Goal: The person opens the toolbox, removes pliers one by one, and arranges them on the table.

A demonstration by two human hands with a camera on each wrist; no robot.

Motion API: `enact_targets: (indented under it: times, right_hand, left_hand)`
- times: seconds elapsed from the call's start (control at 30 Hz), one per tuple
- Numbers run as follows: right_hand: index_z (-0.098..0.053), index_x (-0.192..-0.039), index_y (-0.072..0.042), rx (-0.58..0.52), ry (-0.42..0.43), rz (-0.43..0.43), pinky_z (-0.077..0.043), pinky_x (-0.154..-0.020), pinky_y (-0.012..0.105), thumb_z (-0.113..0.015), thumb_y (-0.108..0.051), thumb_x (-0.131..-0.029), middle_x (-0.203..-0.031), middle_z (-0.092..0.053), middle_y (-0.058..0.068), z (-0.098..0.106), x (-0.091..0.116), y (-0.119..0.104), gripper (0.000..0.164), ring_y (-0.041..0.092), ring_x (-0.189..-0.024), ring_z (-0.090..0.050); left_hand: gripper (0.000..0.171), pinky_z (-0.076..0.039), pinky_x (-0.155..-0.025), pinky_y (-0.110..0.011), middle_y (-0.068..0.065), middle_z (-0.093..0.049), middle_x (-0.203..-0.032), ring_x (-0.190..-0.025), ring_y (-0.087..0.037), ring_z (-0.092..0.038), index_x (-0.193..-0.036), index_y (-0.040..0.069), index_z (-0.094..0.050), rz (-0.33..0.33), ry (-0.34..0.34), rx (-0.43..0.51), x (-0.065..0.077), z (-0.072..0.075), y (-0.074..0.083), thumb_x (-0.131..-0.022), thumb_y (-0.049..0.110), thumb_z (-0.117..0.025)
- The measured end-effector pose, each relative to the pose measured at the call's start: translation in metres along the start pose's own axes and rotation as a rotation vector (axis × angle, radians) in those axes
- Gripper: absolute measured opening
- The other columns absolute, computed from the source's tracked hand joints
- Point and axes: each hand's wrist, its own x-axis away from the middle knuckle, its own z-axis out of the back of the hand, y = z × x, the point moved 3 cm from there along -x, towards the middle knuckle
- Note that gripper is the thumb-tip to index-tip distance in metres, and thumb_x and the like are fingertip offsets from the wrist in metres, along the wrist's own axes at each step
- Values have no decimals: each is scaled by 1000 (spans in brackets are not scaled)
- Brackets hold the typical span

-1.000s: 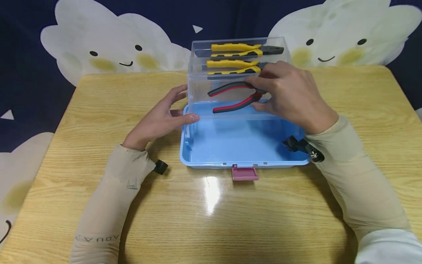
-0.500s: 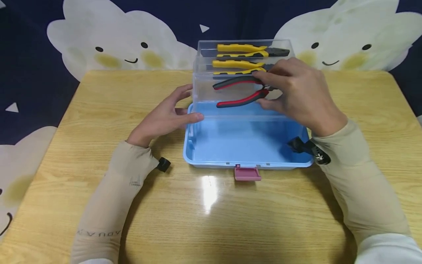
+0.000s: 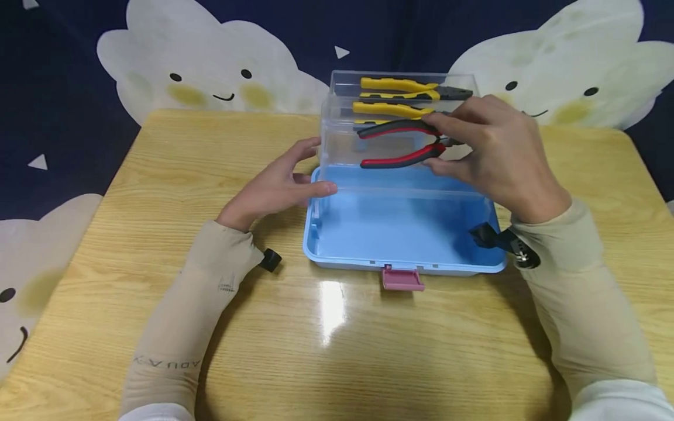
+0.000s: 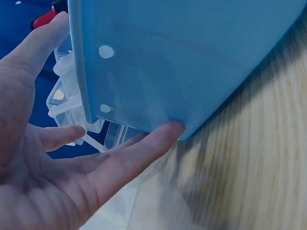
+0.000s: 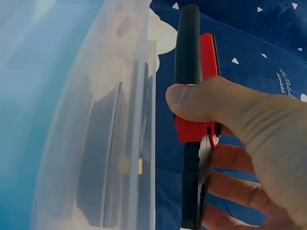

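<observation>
In the head view, my right hand (image 3: 495,155) holds pliers (image 3: 402,159) with black and red handles, spread and pointing left. They are over the front clear tray (image 3: 342,143) of a blue toolbox (image 3: 313,254). The right wrist view shows my thumb pressing the pliers (image 5: 188,52) near the pivot, beside the clear plastic. My left hand (image 3: 276,190) is at the toolbox's left side, thumb over the rim. From the left wrist, fairly straight fingers (image 4: 139,158) touch the blue wall (image 4: 192,57). Two yellow-handled pliers lie in the rear trays, the back pair (image 3: 395,85) and the middle pair (image 3: 389,109).
The toolbox stands on a wooden table (image 3: 337,362), its blue bottom bare at the front. A purple latch (image 3: 402,279) hangs from its front rim. Behind the table is a dark blue cloth (image 3: 295,23) with cloud faces.
The red and black pliers have risen slightly toward the yellow pairs, held by my right hand. My left hand keeps its place on the toolbox, while the whole head view has shifted a little.
</observation>
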Motion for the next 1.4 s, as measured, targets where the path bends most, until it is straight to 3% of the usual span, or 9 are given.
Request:
enact_targets:
  times: [0.5, 0.77, 1.13, 1.4]
  right_hand:
    - [-74, -127, -8, 21, 35, -12, -47, -66, 47, -96, -13, -69, -97, -72, 20, 8, 11, 8, 62, 35, -87, -60]
    - [-73, -127, -5, 22, 84, -14, -41, -65, 45, -98, -11, -67, -94, -72, 23, 11, 21, 12, 66, 37, -81, -57]
    - [-72, -130, -6, 17, 114, 6, -44, -67, 46, -98, -13, -67, -96, -72, 22, 15, 33, 19, 68, 37, -83, -60]
    - [-73, -129, -6, 21, 114, -40, -50, -75, 51, -99, -11, -65, -95, -73, 23, 20, 44, 19, 70, 39, -89, -62]
  left_hand:
    - [91, -64, -85, -42, -2, -24, -172, -134, -29, -62, -161, 41, -26, -24, 3, 15, -5, 3, -6, -90, 38, -81]
    - [91, -63, -92, -45, -2, -24, -171, -138, -31, -59, -161, 42, -25, -17, 13, -7, -3, 6, -8, -89, 40, -81]
    - [89, -63, -90, -45, 0, -25, -171, -139, -33, -58, -161, 42, -26, -42, 9, -3, -1, 11, -11, -90, 39, -80]
    - [90, -64, -89, -46, 1, -24, -172, -141, -35, -56, -161, 40, -26, -43, -10, -12, -3, 13, -11, -90, 40, -80]
